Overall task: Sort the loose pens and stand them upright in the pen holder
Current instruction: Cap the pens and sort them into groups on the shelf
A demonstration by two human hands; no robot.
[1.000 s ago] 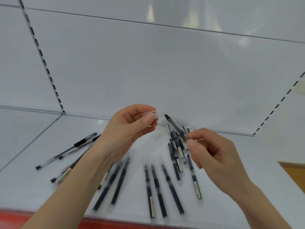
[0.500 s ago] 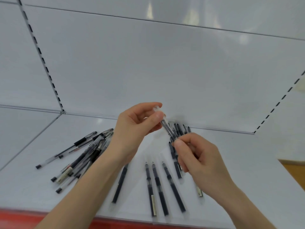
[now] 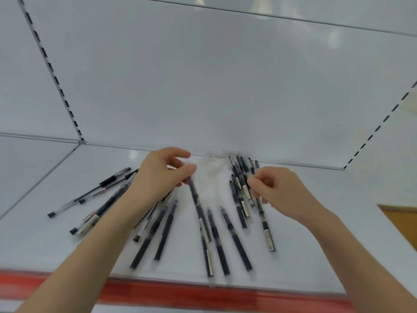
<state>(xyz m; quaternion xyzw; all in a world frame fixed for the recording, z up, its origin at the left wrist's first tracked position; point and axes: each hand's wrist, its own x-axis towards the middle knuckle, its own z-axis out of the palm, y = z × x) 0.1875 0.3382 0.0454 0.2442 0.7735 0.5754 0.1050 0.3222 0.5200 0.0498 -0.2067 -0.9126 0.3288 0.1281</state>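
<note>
My left hand pinches the top end of a dark pen, which slants down onto the white shelf. To its right, my right hand hovers with loosely curled fingers and holds nothing, its fingertips beside a pile of dark pens that points toward the back wall. Several more dark pens lie side by side near the front edge. A faint clear plastic shape sits against the back wall between my hands, too blurred to identify.
Clear-barrelled gel pens lie scattered at the left, partly under my left forearm. The shelf has a red front strip, a white back panel and slotted uprights at both sides. An orange surface shows at the right.
Both hands have dropped from mid-air toward the shelf. The right hand has let go of the pen, and the left hand alone now holds it by its top end.
</note>
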